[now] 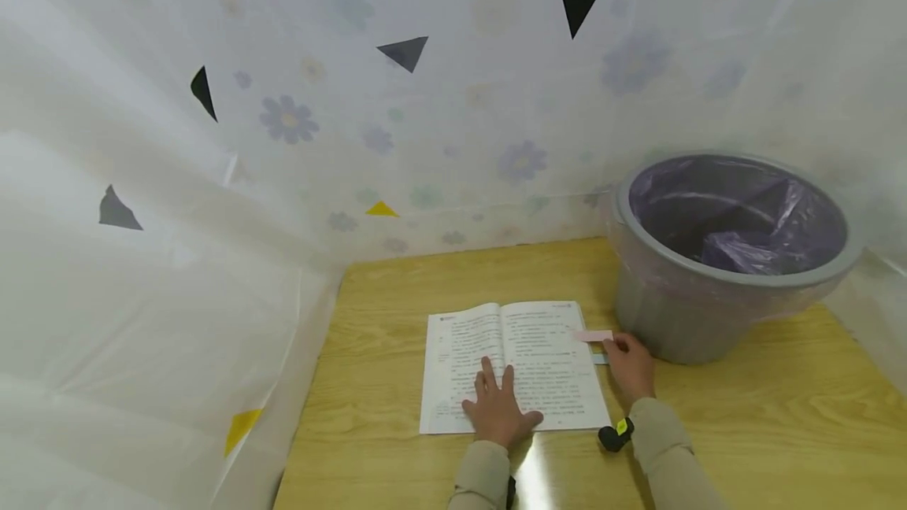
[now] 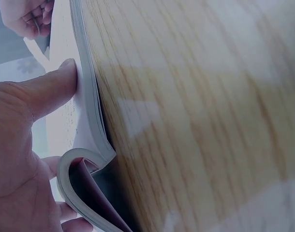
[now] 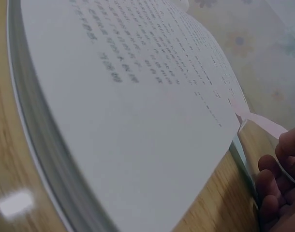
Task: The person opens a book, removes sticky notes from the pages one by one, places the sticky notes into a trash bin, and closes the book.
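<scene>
Your left hand (image 1: 498,414) spreads flat on the book (image 1: 549,380), gripping nothing; your right hand (image 1: 633,366) pinches the pink strip (image 1: 594,335) at its right edge. Probably tabbing or untabbing; next, steady the book.

My left hand (image 1: 498,413), palm down, fingers (image 1: 489,375) spread, thumb (image 1: 528,420) outward, my right hand (image 1: 633,368), fingers curled in a pinch, both forearms (image 1: 666,451) extended

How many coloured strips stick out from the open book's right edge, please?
2: a pink strip, pinched by the right hand, and a pale blue strip below it in the head view. More may be hidden inside the book.
</scene>
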The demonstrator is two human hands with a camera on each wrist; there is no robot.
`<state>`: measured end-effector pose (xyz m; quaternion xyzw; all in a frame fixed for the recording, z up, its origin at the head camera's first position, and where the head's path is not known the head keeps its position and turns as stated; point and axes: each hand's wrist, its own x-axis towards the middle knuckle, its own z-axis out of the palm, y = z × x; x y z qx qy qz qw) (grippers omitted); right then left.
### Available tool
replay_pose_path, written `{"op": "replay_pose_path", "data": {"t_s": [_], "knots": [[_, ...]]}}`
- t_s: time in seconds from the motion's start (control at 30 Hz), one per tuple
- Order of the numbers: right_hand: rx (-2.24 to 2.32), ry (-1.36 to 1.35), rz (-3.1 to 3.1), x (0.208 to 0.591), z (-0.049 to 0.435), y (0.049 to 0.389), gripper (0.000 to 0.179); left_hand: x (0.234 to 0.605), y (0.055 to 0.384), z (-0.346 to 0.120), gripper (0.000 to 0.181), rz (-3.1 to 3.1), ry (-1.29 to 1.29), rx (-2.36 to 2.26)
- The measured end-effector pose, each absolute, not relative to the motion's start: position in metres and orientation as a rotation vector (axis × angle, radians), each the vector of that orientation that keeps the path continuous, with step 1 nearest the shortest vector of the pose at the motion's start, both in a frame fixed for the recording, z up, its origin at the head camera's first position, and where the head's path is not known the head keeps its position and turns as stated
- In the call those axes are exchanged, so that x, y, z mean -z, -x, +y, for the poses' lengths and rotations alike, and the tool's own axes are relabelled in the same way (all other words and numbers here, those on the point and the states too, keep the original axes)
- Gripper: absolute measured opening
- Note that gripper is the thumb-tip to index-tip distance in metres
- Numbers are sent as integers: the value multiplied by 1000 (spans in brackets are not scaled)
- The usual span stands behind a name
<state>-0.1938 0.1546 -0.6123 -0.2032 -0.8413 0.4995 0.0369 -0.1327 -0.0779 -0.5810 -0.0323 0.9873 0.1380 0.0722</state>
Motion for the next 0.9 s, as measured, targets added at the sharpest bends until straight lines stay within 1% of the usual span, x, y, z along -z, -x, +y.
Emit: {"op": "replay_pose_path", "data": {"t_s": [0.23, 0.33, 0.4, 0.47, 0.57, 0.6, 0.67, 0.77, 0.83, 0.9], "knots": [[-1536, 622, -2497, 609, 148, 190, 39, 582, 134, -79, 95, 2970, 109, -405], [-1505, 622, -2434, 599, 142, 183, 36, 581, 134, -79, 95, 2962, 114, -413], [-1450, 569, -2411, 585, 135, 175, 33, 581, 133, -78, 95, 2957, 117, -417], [-1411, 447, -2346, 567, 129, 165, 26, 581, 132, -78, 96, 2950, 117, -410], [-1298, 179, -2113, 531, 124, 154, 13, 582, 133, -77, 96, 2959, 113, -402], [-1257, 93, -2010, 518, 124, 152, 11, 582, 133, -77, 96, 2964, 111, -397], [-1174, -24, -1788, 489, 126, 149, 11, 582, 133, -78, 96, 2970, 108, -400], [-1091, -65, -1500, 445, 130, 145, 20, 582, 133, -79, 96, 2967, 106, -407], [-1036, -7, -1372, 421, 133, 142, 25, 581, 132, -79, 95, 2957, 111, -413], [-985, 83, -1306, 403, 138, 139, 27, 580, 132, -79, 96, 2957, 112, -403]]}}
